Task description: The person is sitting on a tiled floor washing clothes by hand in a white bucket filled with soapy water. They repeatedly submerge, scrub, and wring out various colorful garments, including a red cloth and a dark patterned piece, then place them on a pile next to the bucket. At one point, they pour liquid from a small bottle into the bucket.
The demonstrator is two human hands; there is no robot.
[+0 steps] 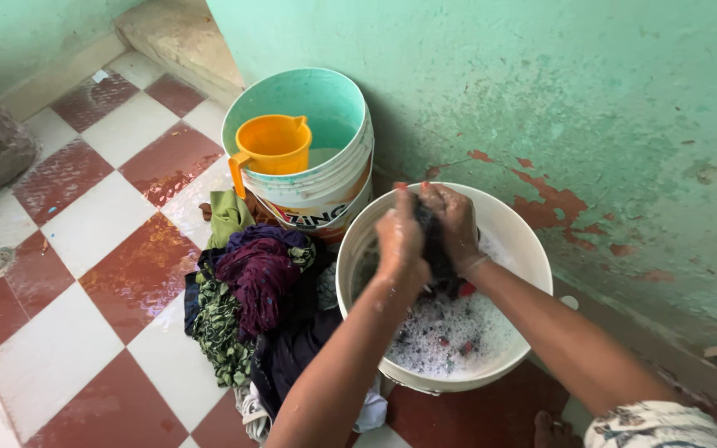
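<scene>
Both of my hands are over a white bucket [521, 242] of soapy water and press together on a dark wet cloth [437, 249]. My left hand [400, 239] grips the cloth from the left and is covered in suds. From the right, my right hand [453, 217] closes on the same cloth. The lower part of the cloth hangs into the foam [450, 328], where red and dark bits of fabric show.
A second bucket [325, 178] with a teal inside stands by the green wall, an orange jug [274, 148] hooked on its rim. A pile of dark, purple and green clothes [255, 299] lies on the wet red-and-white tiled floor. My bare foot [551, 430] is at the bottom.
</scene>
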